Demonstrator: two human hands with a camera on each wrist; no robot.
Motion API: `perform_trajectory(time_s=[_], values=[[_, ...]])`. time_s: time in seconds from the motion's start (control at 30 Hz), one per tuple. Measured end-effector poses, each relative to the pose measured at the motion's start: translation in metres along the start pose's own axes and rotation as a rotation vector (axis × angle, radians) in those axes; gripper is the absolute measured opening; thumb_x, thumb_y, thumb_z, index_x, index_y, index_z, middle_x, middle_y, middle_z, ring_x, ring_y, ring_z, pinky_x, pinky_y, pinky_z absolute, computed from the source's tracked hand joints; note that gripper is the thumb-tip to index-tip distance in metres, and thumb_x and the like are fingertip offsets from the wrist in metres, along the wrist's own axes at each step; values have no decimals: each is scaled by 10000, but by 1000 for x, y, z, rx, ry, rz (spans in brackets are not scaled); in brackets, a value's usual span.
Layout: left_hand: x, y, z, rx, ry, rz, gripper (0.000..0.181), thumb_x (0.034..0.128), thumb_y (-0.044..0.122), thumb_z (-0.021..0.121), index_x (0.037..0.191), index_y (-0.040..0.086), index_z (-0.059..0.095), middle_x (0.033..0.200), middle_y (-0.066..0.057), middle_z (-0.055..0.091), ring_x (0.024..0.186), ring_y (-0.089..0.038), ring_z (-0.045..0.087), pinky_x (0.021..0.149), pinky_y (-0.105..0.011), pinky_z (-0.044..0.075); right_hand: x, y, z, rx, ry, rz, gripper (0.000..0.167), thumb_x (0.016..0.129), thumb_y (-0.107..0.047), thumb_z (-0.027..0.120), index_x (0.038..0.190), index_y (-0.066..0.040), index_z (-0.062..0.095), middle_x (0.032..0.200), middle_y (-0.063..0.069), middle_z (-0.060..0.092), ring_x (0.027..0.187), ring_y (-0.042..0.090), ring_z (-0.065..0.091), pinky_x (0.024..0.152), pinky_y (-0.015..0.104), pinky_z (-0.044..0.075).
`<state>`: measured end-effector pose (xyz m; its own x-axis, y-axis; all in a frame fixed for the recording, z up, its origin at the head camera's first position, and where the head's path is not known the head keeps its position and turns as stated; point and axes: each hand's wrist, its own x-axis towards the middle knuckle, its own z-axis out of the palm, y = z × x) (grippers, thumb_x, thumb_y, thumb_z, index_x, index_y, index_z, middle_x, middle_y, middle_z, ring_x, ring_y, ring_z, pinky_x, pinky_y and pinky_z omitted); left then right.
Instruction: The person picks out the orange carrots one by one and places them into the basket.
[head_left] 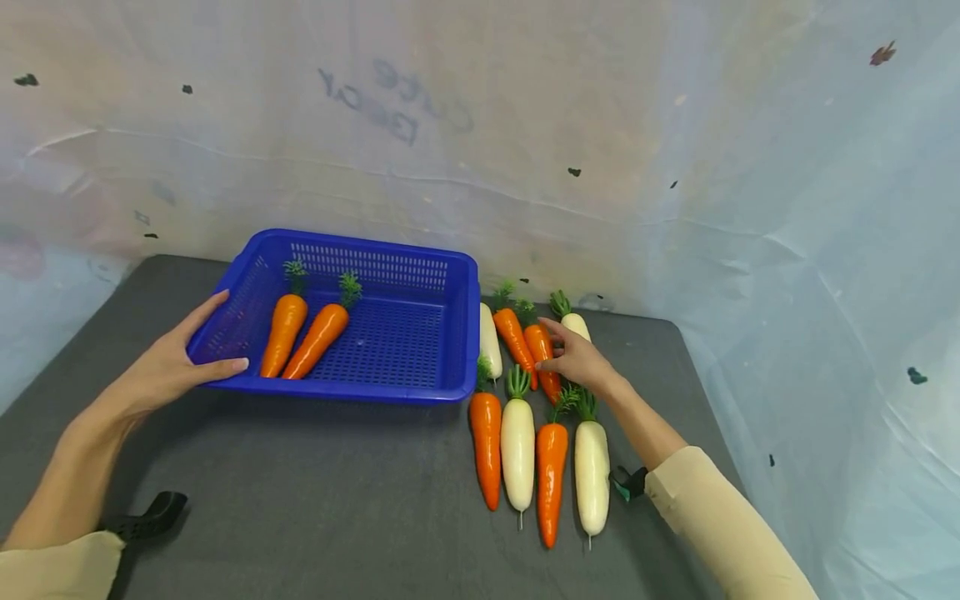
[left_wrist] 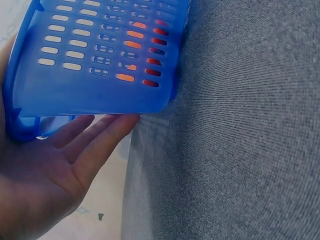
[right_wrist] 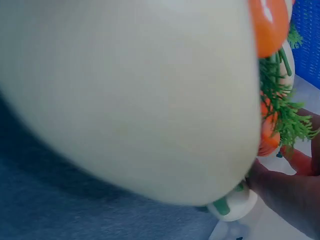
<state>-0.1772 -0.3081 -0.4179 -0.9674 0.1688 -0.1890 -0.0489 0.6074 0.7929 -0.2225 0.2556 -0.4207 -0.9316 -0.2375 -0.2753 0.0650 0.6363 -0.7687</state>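
A blue plastic basket (head_left: 345,390) holds an orange carrot (head_left: 283,333) and a second carrot (head_left: 318,340), both with green tops. My left hand (head_left: 168,358) grips its left front corner, thumb over the front rim; the left wrist view shows the fingers against the outer wall. To the right of the basket, my right hand (head_left: 581,358) reaches over a carrot (head_left: 542,354), thumb and fingers apart at its upper part. Another carrot (head_left: 513,333) lies just left of that one. In the right wrist view, a large white radish (right_wrist: 135,100) hides much of the scene.
Nearer the front lie a carrot (head_left: 486,450), a white radish (head_left: 518,454), another carrot (head_left: 551,483) and a further radish (head_left: 592,475), side by side. Radishes also lie by the basket (head_left: 489,337) and behind my right hand (head_left: 576,325). A grey table (head_left: 315,500) meets a pale sheet (head_left: 525,100).
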Motion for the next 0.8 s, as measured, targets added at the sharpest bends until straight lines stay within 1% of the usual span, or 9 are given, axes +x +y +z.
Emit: perform_trajectory(time_s=[0.13, 0.3, 0.37, 0.43, 0.5, 0.57, 0.67, 0.73, 0.8], values=[[1, -1, 0, -3, -2, 0, 1064, 935, 385, 685, 1556, 358, -178, 1596, -328, -97, 1322, -670, 155, 961, -826, 210, 5, -4, 0, -57, -17, 14, 862, 887, -18, 722, 1590, -192, 255, 1526, 213, 368, 1306, 415, 480, 892, 459, 543], [0, -1, -2, -3, -2, 1, 1063, 934, 382, 687, 1559, 357, -173, 1600, -321, -95, 1327, -668, 148, 962, -828, 203, 9, -4, 1, -157, -42, -7, 923, 850, -13, 762, 1593, -173, 239, 1546, 195, 364, 1294, 406, 492, 783, 373, 547], [-1, -1, -2, -4, 2, -1, 1066, 933, 384, 689, 1559, 353, -173, 1600, -319, -102, 1329, -671, 139, 964, -829, 197, 10, -4, 2, -186, -47, -13, 942, 840, -14, 771, 1595, -183, 233, 1538, 186, 380, 1190, 392, 551, 714, 338, 521], [-2, -1, -2, -5, 6, -2, 1068, 932, 386, 689, 1560, 349, -174, 1600, -314, -113, 1332, -673, 129, 967, -830, 188, 11, -4, 3, -202, -48, -15, 956, 831, -15, 778, 1595, -195, 233, 1524, 180, 402, 1027, 385, 589, 649, 323, 483], [-2, -1, -1, -4, 9, -3, 1070, 932, 388, 690, 1561, 343, -175, 1598, -319, -110, 1329, -675, 131, 966, -829, 189, 11, -4, 3, -216, -45, -22, 953, 826, -22, 783, 1592, -183, 240, 1516, 188, 409, 987, 369, 579, 632, 327, 465], [-2, 0, -1, -4, 8, -3, 1067, 933, 390, 687, 1561, 342, -175, 1598, -320, -111, 1329, -674, 132, 966, -829, 191, 11, -5, 3, -220, -37, -20, 944, 825, -35, 788, 1587, -177, 251, 1534, 183, 383, 1045, 375, 570, 663, 345, 477], [-2, 0, -1, 3, 3, -2, 1059, 936, 393, 680, 1562, 344, -173, 1595, -329, -98, 1321, -672, 153, 961, -828, 206, 9, -5, 1, -189, -27, -4, 926, 828, -46, 790, 1578, -181, 265, 1561, 179, 333, 1285, 372, 475, 777, 385, 521], [-1, 0, -2, 3, -3, 2, 1051, 940, 389, 675, 1562, 349, -172, 1595, -331, -93, 1317, -670, 166, 959, -826, 215, 7, -5, -1, -132, -34, 12, 914, 841, -38, 778, 1577, -190, 257, 1563, 196, 312, 1335, 398, 430, 814, 412, 533], [-1, 0, -2, 4, -4, 4, 1050, 940, 385, 675, 1563, 346, -169, 1594, -336, -85, 1313, -668, 175, 958, -825, 221, 5, -7, -4, -47, -44, 29, 915, 849, -17, 764, 1580, -204, 245, 1548, 217, 311, 1320, 407, 450, 816, 423, 551]])
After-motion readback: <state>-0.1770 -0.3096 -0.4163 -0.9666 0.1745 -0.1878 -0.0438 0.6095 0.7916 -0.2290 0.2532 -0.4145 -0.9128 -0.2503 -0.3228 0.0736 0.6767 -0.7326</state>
